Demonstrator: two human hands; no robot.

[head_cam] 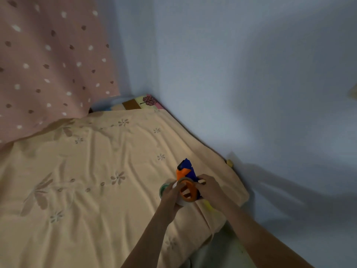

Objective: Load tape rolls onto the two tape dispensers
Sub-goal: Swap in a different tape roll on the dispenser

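Blue-orange dispenser in R hand grip; L hand grips tape roll.

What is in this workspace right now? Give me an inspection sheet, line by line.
Surface: bed with a peach floral sheet, wrinkled, set into a room corner.
Job's things: blue and orange tape dispenser held over the bed; its orange hub wheel faces the camera; a tape roll sits behind the left hand, partly hidden. Second dispenser: not seen.
Clutter: a yellowish item under the right wrist, too blurred to identify.
Grippers: left hand holds the roll side; right hand grips the dispenser.
Cables: nothing seen.
Surroundings: pink spotted curtain at the left, blue wall, patchwork cloth at the far edge.
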